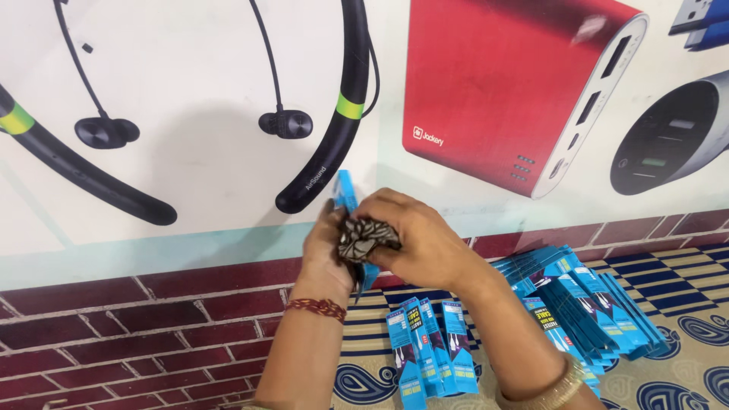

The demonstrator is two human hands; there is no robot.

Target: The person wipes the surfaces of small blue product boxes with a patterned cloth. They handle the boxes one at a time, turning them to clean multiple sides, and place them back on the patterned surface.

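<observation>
My left hand (325, 247) holds a thin blue box (347, 194) upright in front of the wall. A red thread band circles that wrist. My right hand (421, 235) presses a dark patterned cloth (363, 237) against the box's face. Both hands are raised above a small stack of flat blue boxes (433, 345) lying on the patterned mat.
A larger heap of the same blue boxes (577, 296) lies to the right on a blue paisley and checked mat (683, 334). Behind is a wall poster (190, 91) of earphones, a red power bank and chargers, with brick-pattern trim (114, 326) below.
</observation>
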